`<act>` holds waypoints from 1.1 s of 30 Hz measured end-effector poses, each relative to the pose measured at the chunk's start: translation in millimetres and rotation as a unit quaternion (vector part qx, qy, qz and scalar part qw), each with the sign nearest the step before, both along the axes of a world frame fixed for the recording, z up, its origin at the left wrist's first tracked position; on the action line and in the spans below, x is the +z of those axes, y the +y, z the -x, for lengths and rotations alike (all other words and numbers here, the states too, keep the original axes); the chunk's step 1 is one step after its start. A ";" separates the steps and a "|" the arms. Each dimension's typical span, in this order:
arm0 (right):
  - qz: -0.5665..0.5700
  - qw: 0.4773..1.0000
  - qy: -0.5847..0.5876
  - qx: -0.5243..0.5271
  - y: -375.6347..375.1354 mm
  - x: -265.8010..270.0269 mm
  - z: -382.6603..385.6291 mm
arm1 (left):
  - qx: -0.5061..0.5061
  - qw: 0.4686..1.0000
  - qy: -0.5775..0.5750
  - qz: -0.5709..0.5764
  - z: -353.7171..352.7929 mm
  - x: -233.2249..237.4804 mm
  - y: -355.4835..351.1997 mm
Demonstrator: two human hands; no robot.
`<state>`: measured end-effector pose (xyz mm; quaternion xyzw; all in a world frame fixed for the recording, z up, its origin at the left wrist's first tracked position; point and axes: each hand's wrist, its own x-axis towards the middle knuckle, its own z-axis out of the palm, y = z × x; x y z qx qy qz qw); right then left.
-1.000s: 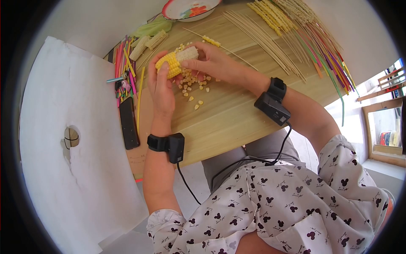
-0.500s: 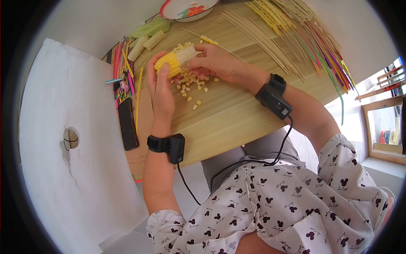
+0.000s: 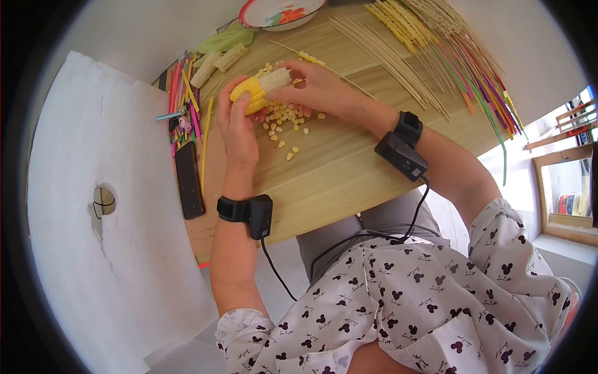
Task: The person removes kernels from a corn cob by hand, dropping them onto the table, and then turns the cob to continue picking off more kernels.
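A corn cob (image 3: 249, 95) is held up over the table, yellow kernels on its left part and bare pale cob at its right end. My left hand (image 3: 238, 134) is closed around the kernel-covered part, thumb on the near side. At the stripped end, my right hand (image 3: 324, 90) has its fingers closed about the cob and thumb pressed near the kernel edge; its fingertips are partly hidden. Loose corn kernels (image 3: 286, 118) lie scattered on the wood below both hands. Just beyond my right hand rests a skewer (image 3: 311, 58) threaded with kernels.
A floral enamel basin (image 3: 280, 25) stands at the back. Bare skewers (image 3: 389, 59) and finished corn skewers (image 3: 405, 28) lie to the right. Stripped cobs (image 3: 215, 62), coloured straws (image 3: 193, 93) and a phone (image 3: 189, 181) are along the left side. Cables hang from both wrist bands.
Both hands stay on the corn cob, with small shifts of the right fingers and thumb along the stripped end. The whole view has moved slightly; nothing has been let go.
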<state>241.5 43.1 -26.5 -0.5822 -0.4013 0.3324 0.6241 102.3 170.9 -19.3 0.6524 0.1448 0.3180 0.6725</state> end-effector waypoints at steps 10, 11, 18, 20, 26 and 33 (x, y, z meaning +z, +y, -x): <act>-0.096 0.988 -0.124 0.012 0.3 -10.2 3.4 | -0.040 0.999 0.022 -0.006 1.3 6.3 -10.4; -0.096 0.988 -0.123 0.012 0.5 -10.2 3.0 | -0.046 0.999 0.016 0.003 1.3 5.4 -8.5; -0.072 0.996 0.010 0.057 -4.8 1.8 5.3 | -0.083 0.995 -0.015 0.060 2.8 1.7 3.8; -0.056 0.997 0.034 0.051 -4.0 1.8 3.5 | -0.071 0.997 -0.004 0.038 2.1 2.2 1.7; -0.039 0.992 0.121 0.021 -1.3 -0.8 0.5 | -0.019 0.997 0.005 -0.078 0.2 2.8 -8.3; -0.018 0.986 0.168 0.016 2.0 -8.9 -3.8 | -0.014 0.998 0.002 -0.057 -0.8 3.0 -8.2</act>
